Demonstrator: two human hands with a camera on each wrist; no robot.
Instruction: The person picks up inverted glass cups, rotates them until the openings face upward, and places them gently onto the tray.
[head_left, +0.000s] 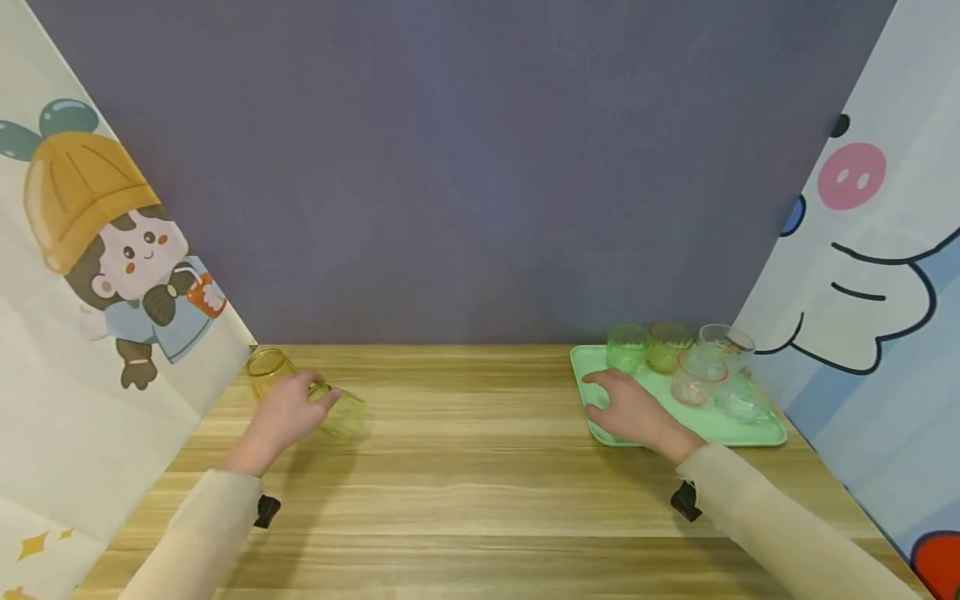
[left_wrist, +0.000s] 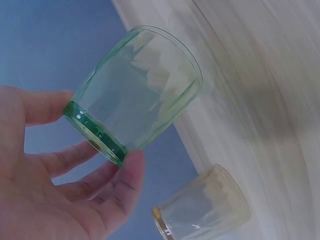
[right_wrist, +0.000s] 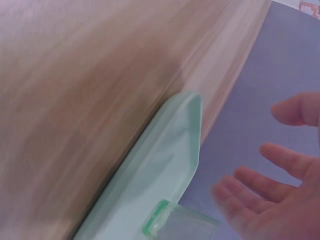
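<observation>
My left hand (head_left: 318, 398) grips a pale green glass (head_left: 347, 414) near the table's back left; in the left wrist view the thumb and fingers (left_wrist: 131, 162) pinch the glass (left_wrist: 137, 92) at its thick base, its mouth pointing away from the palm. Just behind stands a yellow glass (head_left: 266, 367), which shows below the green one in the left wrist view (left_wrist: 205, 207). My right hand (head_left: 611, 396) is open with spread fingers (right_wrist: 250, 180) over the left end of a mint tray (head_left: 585, 360). I cannot tell whether it touches the tray (right_wrist: 165, 160).
The tray holds several glasses: green (head_left: 627, 346), yellow-green (head_left: 667, 345), pink (head_left: 697, 377) and two clear ones (head_left: 726, 340). The wooden table (head_left: 480, 475) is hemmed in by cartoon-printed sheets at both sides and a grey-blue backdrop behind.
</observation>
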